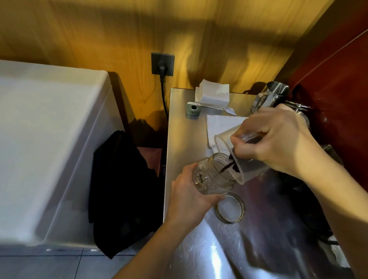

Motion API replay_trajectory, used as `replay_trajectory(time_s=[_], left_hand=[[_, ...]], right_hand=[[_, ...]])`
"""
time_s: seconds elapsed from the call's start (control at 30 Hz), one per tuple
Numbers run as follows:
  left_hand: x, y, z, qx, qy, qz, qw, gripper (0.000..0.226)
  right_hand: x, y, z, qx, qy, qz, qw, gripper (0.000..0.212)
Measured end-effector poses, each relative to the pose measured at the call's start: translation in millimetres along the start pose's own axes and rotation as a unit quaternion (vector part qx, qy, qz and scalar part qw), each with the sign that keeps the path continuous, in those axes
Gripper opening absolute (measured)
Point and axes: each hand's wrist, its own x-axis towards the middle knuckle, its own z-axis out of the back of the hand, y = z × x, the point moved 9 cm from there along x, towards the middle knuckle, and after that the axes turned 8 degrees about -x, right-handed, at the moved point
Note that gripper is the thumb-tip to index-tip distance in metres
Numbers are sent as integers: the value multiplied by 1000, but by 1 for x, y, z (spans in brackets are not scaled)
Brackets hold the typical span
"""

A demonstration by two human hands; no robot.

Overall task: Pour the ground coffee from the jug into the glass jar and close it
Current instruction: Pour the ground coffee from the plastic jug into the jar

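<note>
My left hand (188, 195) grips the clear glass jar (213, 177), which is tilted with its mouth up and to the right, above the steel counter (226, 248). My right hand (279, 140) holds the clear plastic jug (239, 161) tipped down, its rim over the jar's mouth. A thin dark stream of ground coffee (228, 165) runs from the jug's lip into the jar. The jar's round lid (230, 207) lies flat on the counter just right of my left hand's fingertips.
White paper napkins (213, 94) and a sheet of paper (220, 124) lie at the counter's back, beside a small green device (193, 108). A steel pitcher (270, 94) stands back right. A black cloth (122, 191) hangs left of the counter, next to a white appliance (40, 142).
</note>
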Motion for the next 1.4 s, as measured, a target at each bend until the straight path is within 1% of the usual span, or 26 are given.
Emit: replay_trajectory(time_s=[0.07,0.2,0.37,0.5,0.6,0.8,0.93,1.07,1.17,1.33,1.4], left_hand=[[0,1,0,-1,2,5,1000,81],[0,2,0,3,3,1,1000,85],[1,3,1,4,3,0,1000,84],[1,5,2,9,-2,-3,1000,85],[1,8,1,9,3,1,1000,85],[-1,6,-2,5,11,-7,1000,84],[-1,7,-4,-2,21,-3,1000,81],[-2,8,-6,-11,28,-4,1000,81],[-3,9,-6,-7,27,-2,1000,81],[-5,11,-9,3,33,1,999,88],[-5,11,-10,0,32,2,999,87]], right_hand=[[1,2,-2,-22,2,11,1000,21],[2,-4,6,2,-22,-7,1000,16],[1,0,-3,-14,-3,3,1000,16],[-2,-4,3,-11,-39,-13,999,15],[-3,-4,-1,-12,-27,-12,1000,17],[-6,-8,4,3,-46,-21,999,19],[-8,-6,1,6,-38,-15,999,23],[-9,-13,3,18,-47,-28,998,17],[-9,-12,-2,14,-33,-22,999,23],[-12,-15,2,24,-48,-22,998,21],[-11,-15,2,20,-44,-19,999,21]])
